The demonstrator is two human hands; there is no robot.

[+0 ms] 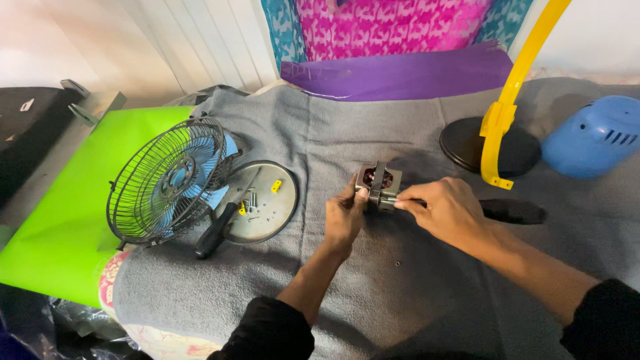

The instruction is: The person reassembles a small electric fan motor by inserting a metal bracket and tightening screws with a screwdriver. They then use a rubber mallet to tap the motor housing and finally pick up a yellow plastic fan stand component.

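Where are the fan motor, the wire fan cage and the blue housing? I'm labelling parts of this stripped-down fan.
fan motor [378,183], head view, on its metal frame between the hands.
wire fan cage [167,180], head view, near its hub.
blue housing [593,137], head view, on its rounded shell.

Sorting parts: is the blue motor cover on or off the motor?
Off: the blue motor cover lies apart on the grey cloth, the motor held between both hands.
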